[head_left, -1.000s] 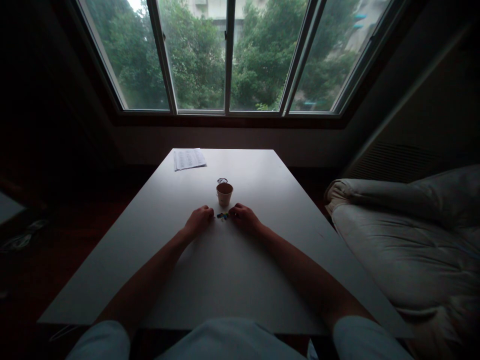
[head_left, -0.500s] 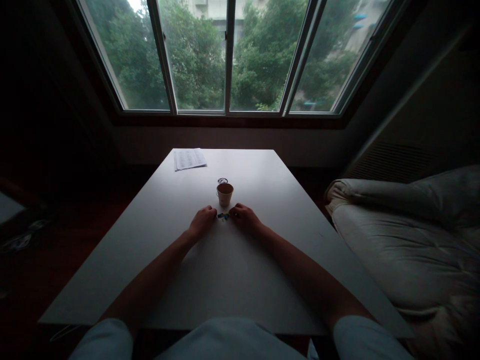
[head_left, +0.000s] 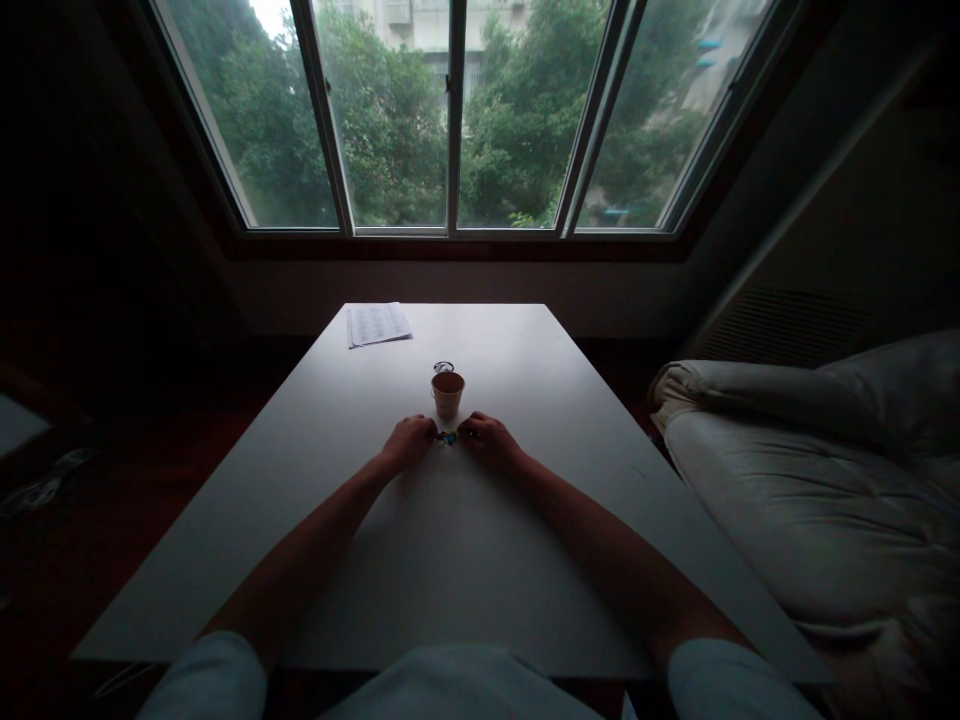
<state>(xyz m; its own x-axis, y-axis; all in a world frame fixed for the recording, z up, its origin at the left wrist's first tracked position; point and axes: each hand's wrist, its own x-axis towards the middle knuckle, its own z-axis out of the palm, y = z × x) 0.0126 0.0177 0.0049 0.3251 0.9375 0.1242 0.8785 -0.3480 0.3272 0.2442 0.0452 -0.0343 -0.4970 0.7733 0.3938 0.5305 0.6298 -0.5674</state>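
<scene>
My left hand [head_left: 411,440] is closed, its fingertips pinched at the left end of a little cluster of blue, green and yellow pieces [head_left: 448,437]. From the other side my right hand [head_left: 486,438] bends its fingers in a pinch at the cluster's right end. The pieces are too small and dark for me to tell their kind, or what lies inside each pinch. Just beyond both hands a tan paper cup [head_left: 448,396] stands upright, apart from the fingers. Behind the cup lies a thin dark looped item [head_left: 444,367].
Both forearms rest over a white table [head_left: 450,560]. Printed papers [head_left: 378,324] lie at its far left corner. To the right stands a pale padded seat [head_left: 795,500]. A window [head_left: 450,120] is beyond the table.
My left hand has shifted slightly to the right, nearer the right hand. The coloured pieces have turned a little between the fingers. The whole view has tilted slightly.
</scene>
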